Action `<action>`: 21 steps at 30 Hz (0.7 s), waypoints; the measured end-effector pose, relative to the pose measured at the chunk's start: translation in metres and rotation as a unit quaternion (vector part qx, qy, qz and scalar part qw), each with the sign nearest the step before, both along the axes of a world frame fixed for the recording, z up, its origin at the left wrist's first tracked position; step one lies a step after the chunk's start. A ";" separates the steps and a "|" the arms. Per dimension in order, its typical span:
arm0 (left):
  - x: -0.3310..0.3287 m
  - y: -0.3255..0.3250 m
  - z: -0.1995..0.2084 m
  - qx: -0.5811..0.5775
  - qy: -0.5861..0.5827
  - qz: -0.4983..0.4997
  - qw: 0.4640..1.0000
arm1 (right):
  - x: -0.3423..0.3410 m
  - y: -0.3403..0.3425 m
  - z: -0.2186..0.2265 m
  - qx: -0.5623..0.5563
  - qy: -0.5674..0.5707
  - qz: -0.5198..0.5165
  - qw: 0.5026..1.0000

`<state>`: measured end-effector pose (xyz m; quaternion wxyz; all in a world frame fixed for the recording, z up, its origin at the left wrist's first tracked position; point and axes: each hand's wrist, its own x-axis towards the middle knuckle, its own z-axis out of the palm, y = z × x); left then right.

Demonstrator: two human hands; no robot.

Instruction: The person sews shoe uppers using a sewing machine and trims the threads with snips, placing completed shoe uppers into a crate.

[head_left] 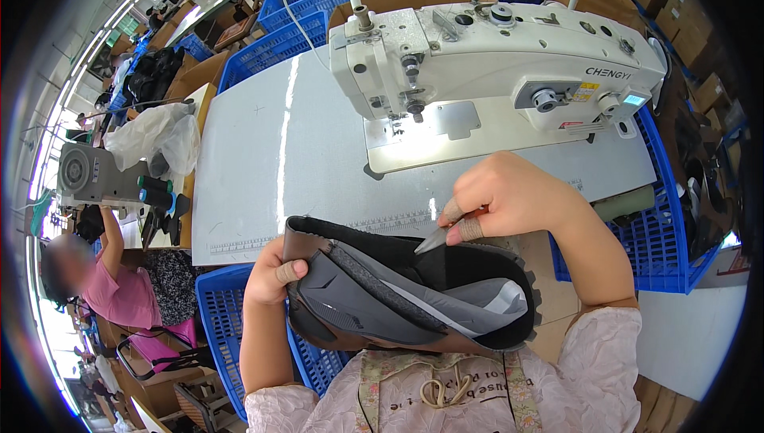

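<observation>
1. a worker's bare left hand (270, 275), tan wrapping on its thumb, grips the brown-topped left end of a dark grey and black shoe piece (358, 298), thumb pressed on the outer face.
2. the right hand (497, 198), its thumb and a finger wrapped in tan, closes around a slim, pointed grey hand tool (431, 240), the tip angled down at the black lining; whether it touches cannot be told.
3. the shoe piece sits before the worker's chest, on its side at the near edge of a pale grey worktable (247, 154), its opening facing up.
4. beyond, a white industrial sewing machine (477, 55) stands with its lamp lit.
5. blue perforated plastic baskets (219, 314) flank the table; at left sits a co-worker in a pink shirt (123, 294).
</observation>
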<state>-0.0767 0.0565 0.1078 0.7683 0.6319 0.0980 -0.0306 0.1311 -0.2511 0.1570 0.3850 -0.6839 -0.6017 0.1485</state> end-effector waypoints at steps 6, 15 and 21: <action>-0.010 0.000 -0.004 -0.013 0.003 0.011 1.000 | -0.003 -0.001 0.002 0.012 0.127 -0.073 0.989; -0.135 0.049 -0.032 -0.033 0.039 0.192 0.980 | 0.040 -0.002 -0.132 -0.047 0.106 -0.312 0.943; -0.209 0.055 -0.027 -0.012 0.040 0.354 0.934 | 0.034 0.007 -0.146 0.001 0.009 -0.356 0.935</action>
